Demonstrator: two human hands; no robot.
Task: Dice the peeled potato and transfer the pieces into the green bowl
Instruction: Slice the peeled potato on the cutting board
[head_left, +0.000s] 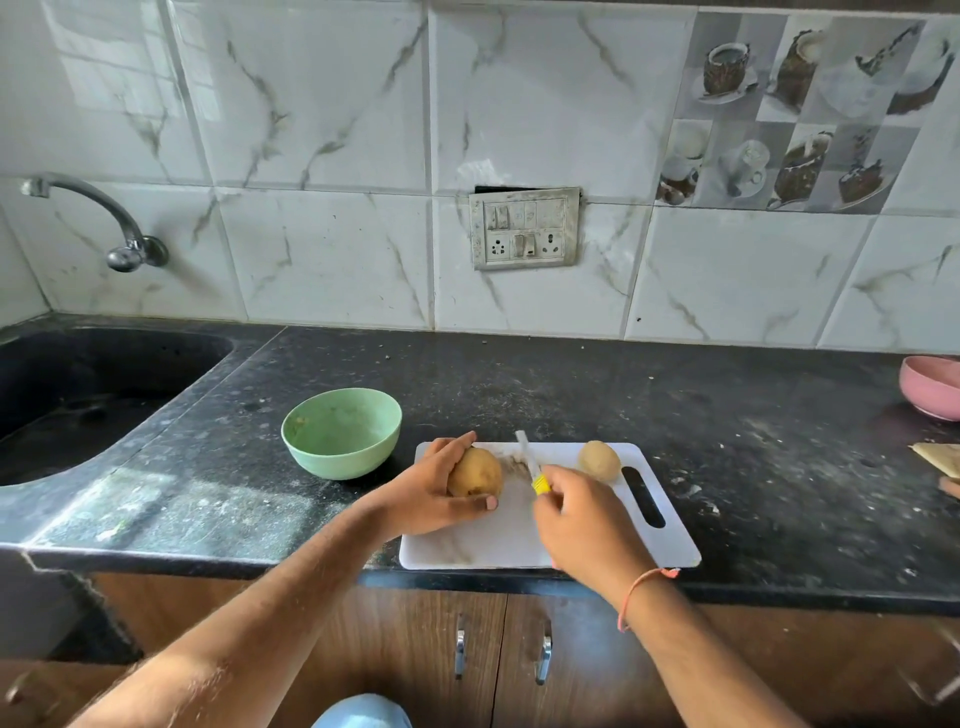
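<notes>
Potato (475, 472) sits at the left end of the white cutting board (498, 535); your left hand (434, 493) grips it, fingers (457, 441) curled over the far side and thumb on the near side. Your right hand (582, 514) holds a knife (531, 462) by its yellow handle, fingers closed round it, blade pointing away over the board just beside the potato. A second, paler potato (599, 460) lies toward the board's right end, apart from both hands. Green bowl (341, 433) stands on the black table (727, 441) just left of the board. Pink bowl (932, 387) at far right edge; sink (78, 395) far left.
</notes>
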